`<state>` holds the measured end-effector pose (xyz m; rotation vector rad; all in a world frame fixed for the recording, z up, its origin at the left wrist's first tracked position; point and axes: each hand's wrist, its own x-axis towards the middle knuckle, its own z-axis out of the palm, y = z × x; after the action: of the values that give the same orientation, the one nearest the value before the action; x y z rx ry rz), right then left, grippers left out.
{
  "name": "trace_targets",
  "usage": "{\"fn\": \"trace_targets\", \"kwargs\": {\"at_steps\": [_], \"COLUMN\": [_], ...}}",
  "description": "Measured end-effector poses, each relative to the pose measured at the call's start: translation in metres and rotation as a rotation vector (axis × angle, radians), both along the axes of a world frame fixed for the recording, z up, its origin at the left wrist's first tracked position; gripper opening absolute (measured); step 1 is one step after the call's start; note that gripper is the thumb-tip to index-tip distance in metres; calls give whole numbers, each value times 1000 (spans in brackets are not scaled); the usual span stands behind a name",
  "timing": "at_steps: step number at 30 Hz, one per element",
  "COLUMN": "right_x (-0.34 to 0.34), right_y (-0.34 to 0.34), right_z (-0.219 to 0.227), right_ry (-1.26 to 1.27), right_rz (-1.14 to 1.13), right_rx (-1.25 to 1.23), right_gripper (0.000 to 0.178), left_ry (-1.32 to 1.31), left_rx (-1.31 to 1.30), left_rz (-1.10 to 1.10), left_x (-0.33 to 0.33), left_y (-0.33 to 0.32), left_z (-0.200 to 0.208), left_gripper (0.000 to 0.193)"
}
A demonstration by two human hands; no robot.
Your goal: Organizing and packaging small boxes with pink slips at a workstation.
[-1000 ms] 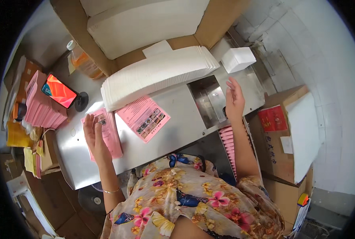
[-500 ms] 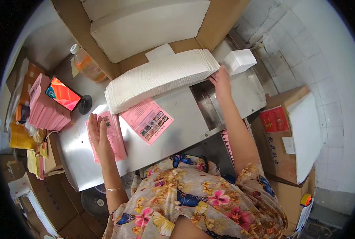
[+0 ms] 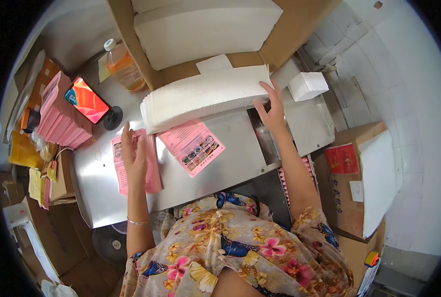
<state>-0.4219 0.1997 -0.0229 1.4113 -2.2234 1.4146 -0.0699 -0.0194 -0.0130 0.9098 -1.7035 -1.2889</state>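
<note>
A long row of white folded paper napkins stands on edge across the metal table. My right hand is at the row's right end, thumb and fingers apart, fingertips against or just beside the last napkins. Over a stack of pink printed paper at the left hovers my left hand, its fingers extended and nothing in them. Between the hands, a pink printed sheet lies at a slant in front of the row.
Behind the row stands an open cardboard box with white paper in it. A small white block of paper sits at the right. To the left are a phone on a stand, a bottle and a tall pink stack.
The view has shifted a little. My right hand's fingers have spread wider at the end of the napkin row. My left hand stays over the pink stack.
</note>
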Motion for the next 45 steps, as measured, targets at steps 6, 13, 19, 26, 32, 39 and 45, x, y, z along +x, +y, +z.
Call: {"fn": "trace_targets", "kwargs": {"at_steps": [6, 13, 19, 26, 32, 39, 45], "right_x": [13, 31, 14, 46, 80, 30, -30], "right_y": [-9, -35, -24, 28, 111, 186, 183], "right_z": [8, 12, 3, 19, 82, 87, 48], "right_ry": [52, 24, -11, -379, 145, 432, 493], "right_rz": [-34, -127, -179, -120, -283, -265, -235], "right_rx": [34, 27, 17, -356, -89, 497, 582], "right_gripper": [66, 64, 62, 67, 95, 94, 84], "left_ry": [-80, -17, -94, 119, 450, 373, 93], "left_rx": [-83, -108, -317, -590, 165, 1319, 762], "left_rz": [-136, -99, -306, -572, -785, -865, -928], "left_x": [-12, -22, -47, -148, -206, -299, -249], "left_y": [7, 23, 92, 149, 205, 257, 279], "left_z": [-2, 6, 55, 84, 69, 11, -2], "left_gripper": [58, 56, 55, 79, 76, 66, 61]}}
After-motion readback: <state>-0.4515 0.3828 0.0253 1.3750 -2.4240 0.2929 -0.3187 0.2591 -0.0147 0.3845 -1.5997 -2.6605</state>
